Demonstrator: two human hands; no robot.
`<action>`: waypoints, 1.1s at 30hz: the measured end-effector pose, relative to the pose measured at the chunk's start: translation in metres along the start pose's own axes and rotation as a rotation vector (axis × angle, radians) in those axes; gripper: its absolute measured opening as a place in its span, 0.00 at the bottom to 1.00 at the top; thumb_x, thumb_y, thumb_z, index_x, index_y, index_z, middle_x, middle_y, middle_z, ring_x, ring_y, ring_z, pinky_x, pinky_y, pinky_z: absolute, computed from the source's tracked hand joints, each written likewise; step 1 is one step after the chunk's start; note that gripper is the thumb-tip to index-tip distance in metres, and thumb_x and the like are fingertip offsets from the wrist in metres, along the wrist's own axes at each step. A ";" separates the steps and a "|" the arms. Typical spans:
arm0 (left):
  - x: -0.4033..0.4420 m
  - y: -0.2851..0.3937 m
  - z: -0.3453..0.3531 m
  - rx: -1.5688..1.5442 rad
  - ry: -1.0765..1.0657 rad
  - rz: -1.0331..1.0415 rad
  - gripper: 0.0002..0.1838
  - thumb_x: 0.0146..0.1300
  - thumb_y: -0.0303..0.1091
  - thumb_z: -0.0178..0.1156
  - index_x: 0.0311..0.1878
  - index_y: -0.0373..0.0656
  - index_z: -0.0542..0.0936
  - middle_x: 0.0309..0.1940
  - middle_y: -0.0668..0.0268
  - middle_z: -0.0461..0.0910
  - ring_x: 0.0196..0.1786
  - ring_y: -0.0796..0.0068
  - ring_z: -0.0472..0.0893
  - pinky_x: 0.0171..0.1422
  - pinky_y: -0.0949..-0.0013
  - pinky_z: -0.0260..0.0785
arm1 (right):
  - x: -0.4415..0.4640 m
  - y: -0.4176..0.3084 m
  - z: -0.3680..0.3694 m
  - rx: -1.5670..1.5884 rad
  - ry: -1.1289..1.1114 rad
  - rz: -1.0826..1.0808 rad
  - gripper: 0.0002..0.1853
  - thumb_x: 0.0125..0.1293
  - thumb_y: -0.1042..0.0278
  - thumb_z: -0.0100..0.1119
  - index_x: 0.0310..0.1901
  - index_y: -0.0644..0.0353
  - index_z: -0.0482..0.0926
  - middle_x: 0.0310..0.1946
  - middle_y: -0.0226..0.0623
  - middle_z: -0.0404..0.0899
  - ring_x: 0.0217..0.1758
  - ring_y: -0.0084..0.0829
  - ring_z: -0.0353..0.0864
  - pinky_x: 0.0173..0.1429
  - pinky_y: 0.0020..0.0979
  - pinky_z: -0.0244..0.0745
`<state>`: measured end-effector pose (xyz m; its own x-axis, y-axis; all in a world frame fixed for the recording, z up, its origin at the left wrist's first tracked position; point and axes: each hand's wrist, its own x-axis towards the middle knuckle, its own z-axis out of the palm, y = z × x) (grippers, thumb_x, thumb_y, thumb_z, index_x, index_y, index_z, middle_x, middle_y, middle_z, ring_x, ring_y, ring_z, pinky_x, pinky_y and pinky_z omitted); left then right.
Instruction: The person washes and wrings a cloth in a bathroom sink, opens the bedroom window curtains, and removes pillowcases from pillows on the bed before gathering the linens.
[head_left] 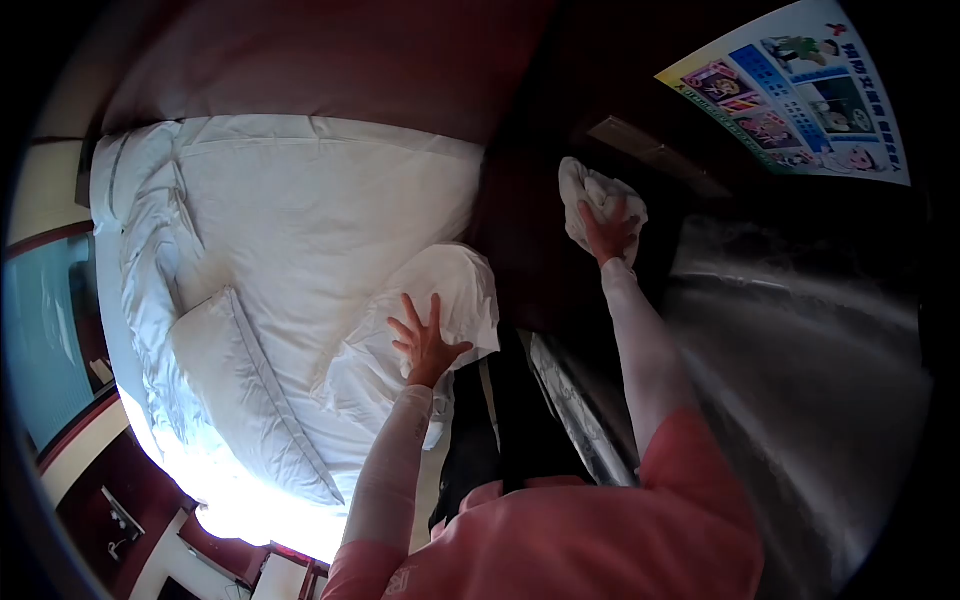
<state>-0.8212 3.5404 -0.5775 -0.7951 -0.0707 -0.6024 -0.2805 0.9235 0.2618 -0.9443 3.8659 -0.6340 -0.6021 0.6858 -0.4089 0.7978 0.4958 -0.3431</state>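
My left hand [430, 348] has its fingers spread wide above or on a white pillow [455, 280] at the near right edge of the bed; whether it touches is hard to tell. My right hand [608, 235] grips a bunched white cloth [583, 195] over a dark surface. Part of the cloth is hidden under that hand. A second white pillow [250, 385] lies farther left on the white bed sheet [330, 200], next to a rumpled white quilt [165, 270].
A dark red headboard [330, 65] rises behind the bed. On the dark wall at upper right hangs a printed poster [800, 95], with a narrow brownish plate [655, 152] below it. A grey, glossy surface [790, 380] stands on my right. Bright light falls at lower left.
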 end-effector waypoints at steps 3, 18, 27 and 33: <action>0.028 -0.021 0.010 0.055 -0.077 -0.094 0.42 0.38 0.41 0.75 0.61 0.55 0.68 0.73 0.54 0.30 0.68 0.23 0.36 0.58 0.24 0.51 | -0.013 -0.020 0.037 -0.059 0.110 -0.074 0.41 0.49 0.28 0.58 0.63 0.32 0.59 0.69 0.47 0.40 0.72 0.62 0.32 0.60 0.69 0.51; -0.016 -0.123 -0.003 -0.811 0.088 -0.305 0.15 0.49 0.22 0.51 0.41 0.41 0.77 0.37 0.58 0.79 0.40 0.70 0.79 0.45 0.69 0.70 | 0.069 0.012 0.000 -0.036 0.016 -1.030 0.24 0.41 0.63 0.68 0.46 0.45 0.78 0.59 0.38 0.65 0.64 0.44 0.64 0.62 0.44 0.64; -0.052 -0.074 -0.092 -1.691 -0.176 -0.254 0.18 0.49 0.23 0.49 0.47 0.36 0.73 0.37 0.63 0.77 0.40 0.70 0.77 0.48 0.69 0.71 | -0.055 0.206 -0.009 -0.086 0.359 -0.447 0.29 0.45 0.59 0.64 0.53 0.51 0.71 0.60 0.54 0.57 0.63 0.58 0.57 0.64 0.53 0.56; -0.007 0.014 -0.118 -1.319 0.082 0.527 0.13 0.53 0.19 0.51 0.42 0.26 0.77 0.42 0.59 0.79 0.44 0.70 0.78 0.53 0.66 0.70 | -0.141 0.226 0.018 -0.063 0.291 -0.432 0.28 0.43 0.64 0.64 0.50 0.52 0.72 0.56 0.49 0.63 0.58 0.52 0.61 0.62 0.49 0.58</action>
<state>-0.8832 3.5092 -0.4810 -0.9779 0.1025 -0.1824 -0.1980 -0.1715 0.9651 -0.6794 3.8722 -0.6690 -0.8497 0.5271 0.0136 0.4846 0.7909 -0.3737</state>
